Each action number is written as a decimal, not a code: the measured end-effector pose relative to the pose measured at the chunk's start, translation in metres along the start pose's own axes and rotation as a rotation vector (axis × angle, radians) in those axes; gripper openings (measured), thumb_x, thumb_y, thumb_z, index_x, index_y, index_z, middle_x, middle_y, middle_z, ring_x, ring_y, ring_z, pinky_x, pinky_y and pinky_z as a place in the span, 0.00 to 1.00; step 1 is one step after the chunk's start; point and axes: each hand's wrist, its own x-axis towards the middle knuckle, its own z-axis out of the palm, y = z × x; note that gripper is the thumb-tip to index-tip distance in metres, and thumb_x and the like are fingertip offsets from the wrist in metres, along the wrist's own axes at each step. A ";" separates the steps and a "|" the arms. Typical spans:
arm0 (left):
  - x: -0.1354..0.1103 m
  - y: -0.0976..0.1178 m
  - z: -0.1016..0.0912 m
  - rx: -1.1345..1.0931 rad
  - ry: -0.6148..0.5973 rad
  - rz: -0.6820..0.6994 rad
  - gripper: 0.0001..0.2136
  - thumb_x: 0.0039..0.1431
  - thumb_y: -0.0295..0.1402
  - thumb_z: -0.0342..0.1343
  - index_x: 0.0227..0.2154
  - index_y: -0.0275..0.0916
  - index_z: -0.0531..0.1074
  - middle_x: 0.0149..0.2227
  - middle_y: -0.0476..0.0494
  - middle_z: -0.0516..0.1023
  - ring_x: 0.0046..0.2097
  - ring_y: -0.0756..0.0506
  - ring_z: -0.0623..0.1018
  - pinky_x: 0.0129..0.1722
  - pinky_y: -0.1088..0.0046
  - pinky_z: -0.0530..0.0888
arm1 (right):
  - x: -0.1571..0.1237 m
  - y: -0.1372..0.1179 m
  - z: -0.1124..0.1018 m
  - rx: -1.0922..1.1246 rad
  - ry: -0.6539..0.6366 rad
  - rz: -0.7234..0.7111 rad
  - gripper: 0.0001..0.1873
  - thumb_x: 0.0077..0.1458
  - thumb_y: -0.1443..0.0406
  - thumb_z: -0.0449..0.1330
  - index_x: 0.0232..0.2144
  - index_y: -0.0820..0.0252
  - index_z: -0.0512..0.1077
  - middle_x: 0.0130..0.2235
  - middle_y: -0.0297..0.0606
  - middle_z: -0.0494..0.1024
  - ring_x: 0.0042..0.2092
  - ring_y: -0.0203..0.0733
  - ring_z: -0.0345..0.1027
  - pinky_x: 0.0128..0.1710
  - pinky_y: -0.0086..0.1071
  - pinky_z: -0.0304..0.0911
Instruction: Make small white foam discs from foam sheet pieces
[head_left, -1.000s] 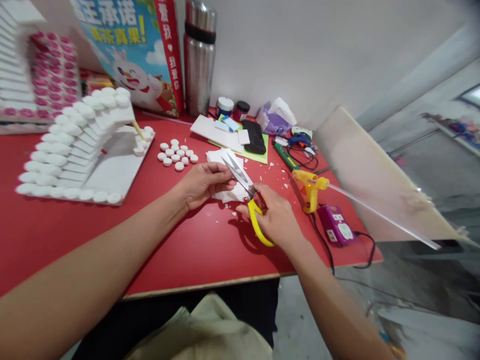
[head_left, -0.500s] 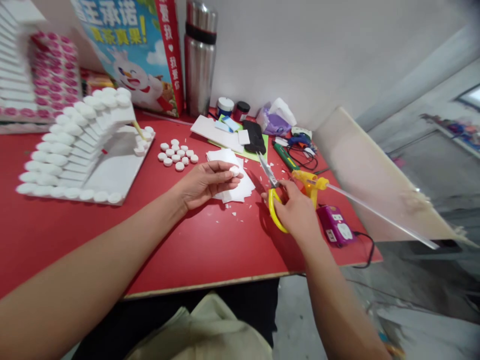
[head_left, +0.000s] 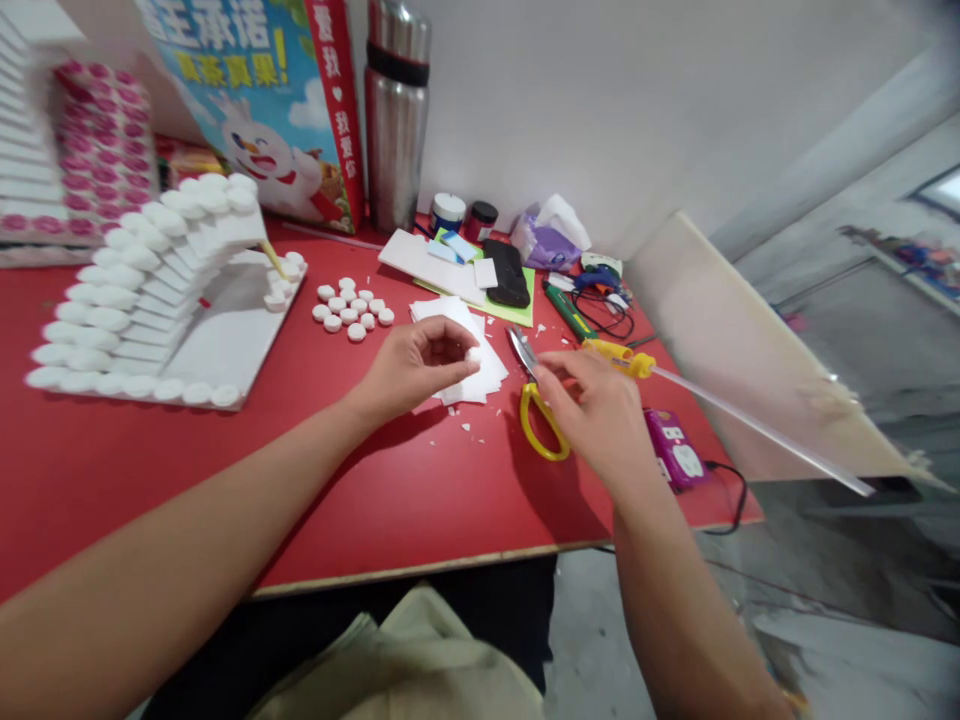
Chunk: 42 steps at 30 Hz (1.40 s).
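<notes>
Between the thumb and fingers of my left hand [head_left: 405,372] is a small round white piece [head_left: 473,354], partly covered by the fingertips. That hand hovers over a stack of white paper sheets [head_left: 489,375]. Yellow-handled scissors [head_left: 525,352] lie on the red table, blades pointing away from me. My right hand [head_left: 596,410] is just right of them, fingers apart and off the handles, its thumb near the pivot. Left of the paper, several white discs [head_left: 356,333] form a loose group.
A white stair model [head_left: 161,300] edged with white discs stands at left. Behind are a steel flask [head_left: 395,140], a printed bag [head_left: 277,120] and a black phone-like object [head_left: 506,272]. At right are a yellow glue gun [head_left: 619,355] with a long stick and a purple power socket [head_left: 681,455].
My right hand has let go of the scissors, which now lie on the table. My left hand still pinches the white piece, its fingers more curled.
</notes>
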 end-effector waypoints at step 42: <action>0.002 -0.001 -0.011 0.545 0.051 0.329 0.15 0.59 0.28 0.61 0.50 0.39 0.78 0.44 0.41 0.81 0.38 0.47 0.76 0.47 0.68 0.74 | 0.047 -0.014 0.073 1.465 -0.510 0.592 0.21 0.45 0.53 0.78 0.31 0.60 0.74 0.27 0.29 0.74 0.25 0.29 0.61 0.22 0.25 0.54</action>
